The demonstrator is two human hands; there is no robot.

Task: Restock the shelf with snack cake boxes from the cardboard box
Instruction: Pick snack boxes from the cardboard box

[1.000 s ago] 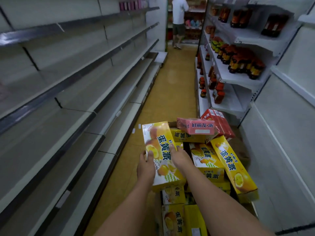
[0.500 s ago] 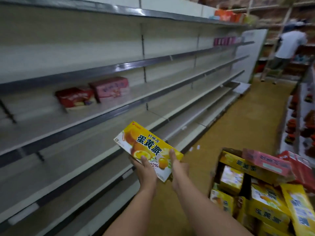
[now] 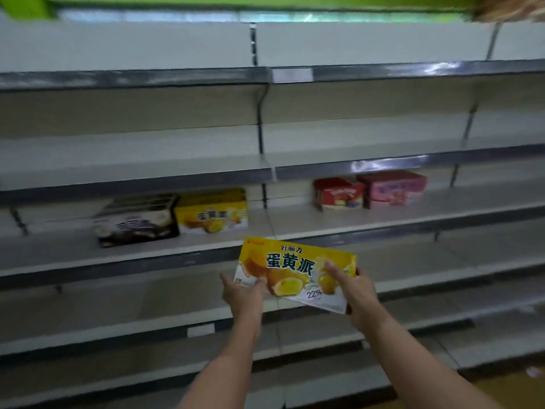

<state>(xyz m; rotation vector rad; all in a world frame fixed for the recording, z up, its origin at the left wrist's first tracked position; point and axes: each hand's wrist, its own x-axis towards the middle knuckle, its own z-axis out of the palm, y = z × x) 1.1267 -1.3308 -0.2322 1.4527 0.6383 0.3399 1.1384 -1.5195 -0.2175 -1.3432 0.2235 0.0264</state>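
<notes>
While both hands clasp it by its ends, the yellow snack cake box point(image 3: 290, 268) hangs tilted in the air before the shelf point(image 3: 383, 221), printed face toward the camera. The left hand point(image 3: 243, 293) pinches its lower left corner; the right hand point(image 3: 352, 286) curls round its right end, thumb on the front. On the shelf behind stand a dark box point(image 3: 135, 219) touching a yellow box point(image 3: 211, 212), and further right a red box point(image 3: 337, 193) beside a pink box point(image 3: 393, 187).

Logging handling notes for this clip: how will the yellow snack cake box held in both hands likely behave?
The yellow snack cake box probably handles stiffly: its edges look straight between the left hand and right hand. Likely light, since fingertips alone carry it. Its glossy face may be a little slippery.
</notes>
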